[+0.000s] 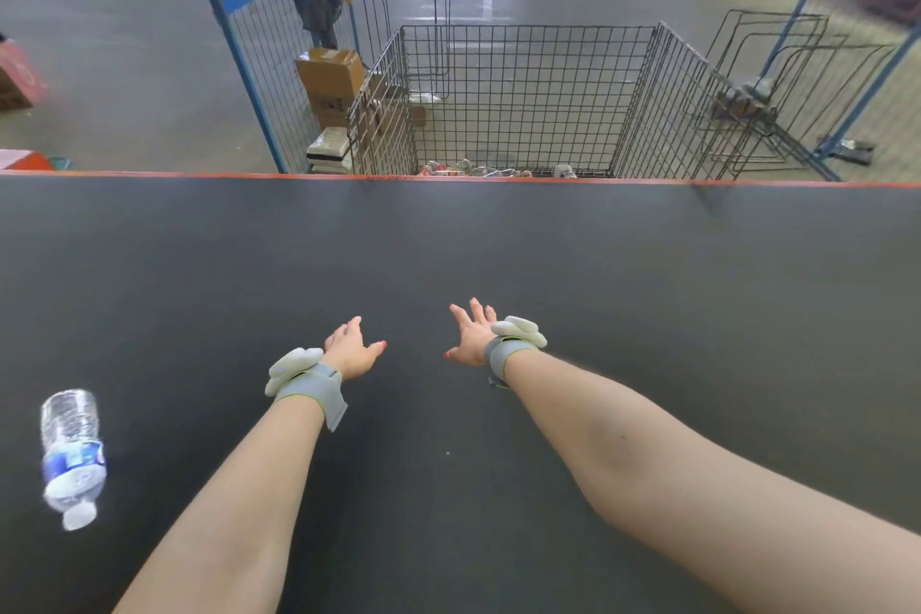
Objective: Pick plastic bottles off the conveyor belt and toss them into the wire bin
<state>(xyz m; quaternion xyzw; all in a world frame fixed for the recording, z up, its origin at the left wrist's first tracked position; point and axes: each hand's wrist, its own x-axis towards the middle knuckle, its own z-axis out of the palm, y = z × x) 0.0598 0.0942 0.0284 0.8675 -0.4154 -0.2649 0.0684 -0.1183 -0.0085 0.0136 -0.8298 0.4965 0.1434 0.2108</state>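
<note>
ok so right now both hands are empty. my left hand (351,348) and right hand (471,337) are stretched out over the middle of the conveyor belt (648,264), fingers spread loose, gripping nothing.

the one plastic bottle (72,456) i can see is lying on its side on the belt, way off to my left and close to my edge, cap pointing back toward me. it's well apart from either hand, so i figure the next grab is a left-hand job: pull that arm back and out, and wrap the fingers round the label part, where it looks less crinkly than the clear upper body.

the wire bin (528,90) sits straight ahead past the belt's red far edge, open on top, with a few bottles (478,171) already down at the bottom. the belt's wide, so i'd lob it with a proper arc, not a flat flick. a bottle this light probably loses speed fast and could land short on the belt or bounce off the mesh.
</note>
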